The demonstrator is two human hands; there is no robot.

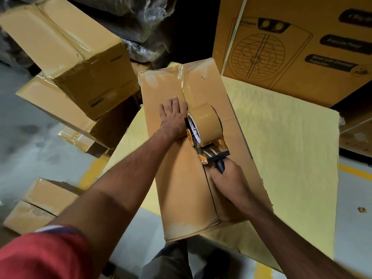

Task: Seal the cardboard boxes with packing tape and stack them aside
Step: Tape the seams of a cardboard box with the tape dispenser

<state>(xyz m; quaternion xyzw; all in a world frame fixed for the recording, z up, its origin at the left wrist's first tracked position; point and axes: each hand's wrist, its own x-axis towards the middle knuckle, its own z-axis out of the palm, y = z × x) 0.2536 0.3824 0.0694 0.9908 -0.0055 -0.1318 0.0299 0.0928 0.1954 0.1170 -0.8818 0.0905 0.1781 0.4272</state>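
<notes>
1. Red sleeve (pixel 40 256) sitting nearest the lens at lower left; both bare forearms reaching forward over the work.
2. Cardboard box (pixel 177 186) lying flat-topped on a pale yellow sheet (pixel 281 137) that is covering the grey floor (pixel 30 158); yellow floor lines showing beside the sheet.
3. Left hand (pixel 173 115) pressing on the box top, fingers straight and spread, just beside the tape strip (pixel 185 85) running along the seam from the far edge.
4. Right hand (pixel 227 176) gripping the black handle of the tape dispenser (pixel 205 129), fingers curled round it; dispenser resting on the seam.
5. Taped boxes (pixel 76 57) standing stacked at left; a large printed carton (pixel 302 47) standing at upper right; plastic-wrapped bundles (pixel 145 17) sitting behind.
</notes>
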